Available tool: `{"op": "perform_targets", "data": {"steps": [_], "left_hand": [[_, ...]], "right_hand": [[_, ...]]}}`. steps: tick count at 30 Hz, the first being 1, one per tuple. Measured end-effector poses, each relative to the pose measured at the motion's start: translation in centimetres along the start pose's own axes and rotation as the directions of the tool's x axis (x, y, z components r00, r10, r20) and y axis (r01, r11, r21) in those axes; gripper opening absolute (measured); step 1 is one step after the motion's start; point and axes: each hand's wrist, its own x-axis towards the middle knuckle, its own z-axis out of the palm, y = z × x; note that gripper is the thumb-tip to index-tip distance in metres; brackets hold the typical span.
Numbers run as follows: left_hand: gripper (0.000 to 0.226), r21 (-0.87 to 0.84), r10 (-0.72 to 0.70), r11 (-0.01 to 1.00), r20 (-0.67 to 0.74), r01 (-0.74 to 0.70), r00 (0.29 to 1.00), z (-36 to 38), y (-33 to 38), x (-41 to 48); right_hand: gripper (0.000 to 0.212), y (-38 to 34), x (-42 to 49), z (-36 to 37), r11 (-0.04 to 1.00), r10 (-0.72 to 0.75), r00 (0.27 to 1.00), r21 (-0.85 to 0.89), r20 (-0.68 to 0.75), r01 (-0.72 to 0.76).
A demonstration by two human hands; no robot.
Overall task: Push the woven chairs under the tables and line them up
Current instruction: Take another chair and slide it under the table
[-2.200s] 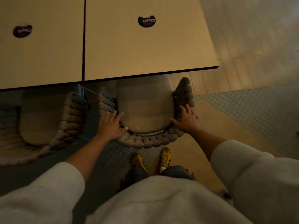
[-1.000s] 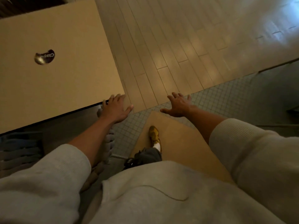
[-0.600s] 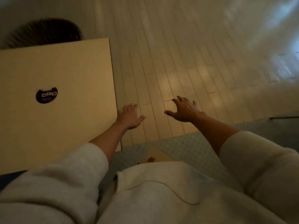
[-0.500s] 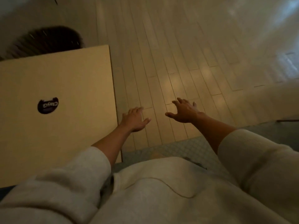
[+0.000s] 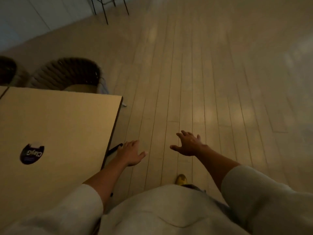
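A tan table (image 5: 64,126) with a dark round sticker fills the left side. At its far edge stands a dark woven chair (image 5: 67,73), its seat partly under the tabletop. A second woven chair (image 5: 6,70) shows at the far left edge, mostly cut off. My left hand (image 5: 131,153) hovers open over the floor just right of the table's edge, holding nothing. My right hand (image 5: 188,144) is also open with fingers spread, above the wooden floor, well apart from both chairs.
Light wooden plank floor (image 5: 211,82) stretches ahead and to the right. Thin black metal legs (image 5: 105,9) of some furniture stand at the top by a white wall. A black table leg (image 5: 115,149) shows beside my left hand. My yellow shoe (image 5: 181,178) is below.
My hands let go of the near woven chair and I turned right, walking past the table's end. The far-side woven chairs have come into view.
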Motion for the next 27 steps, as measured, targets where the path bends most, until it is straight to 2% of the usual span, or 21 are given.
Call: {"op": "perform_targets", "data": {"steps": [6, 11, 18, 22, 27], "left_hand": [[0.086, -0.145, -0.070, 0.988, -0.129, 0.051, 0.989, -9.2, 4.9, 8.4], [0.087, -0.201, -0.137, 0.973, -0.123, 0.110, 0.983, -15.4, 5.7, 16.3], [0.084, -0.256, -0.187, 0.954, -0.102, 0.156, 0.977, -25.1, 2.8, 30.6], [0.080, -0.268, -0.229, 0.945, -0.145, 0.185, 0.962, -33.5, -0.6, 37.6], [0.077, -0.415, -0.332, 0.880, -0.187, 0.232, 0.924, -41.4, -4.5, 42.9]], "right_hand": [[0.093, 3.7, 11.1, -13.2, 0.981, -0.126, 0.992, -0.149, -0.001, 0.124], [0.094, 3.0, 20.7, -21.5, 0.949, -0.207, 0.977, -0.236, 0.042, 0.211], [0.099, 1.8, 35.5, -31.6, 0.936, -0.244, 0.966, -0.241, 0.082, 0.257], [0.098, -0.2, 43.7, -39.6, 0.936, -0.250, 0.968, -0.256, -0.008, 0.239], [0.098, -4.8, 53.3, -47.3, 0.911, -0.302, 0.953, -0.286, 0.029, 0.297]]}}
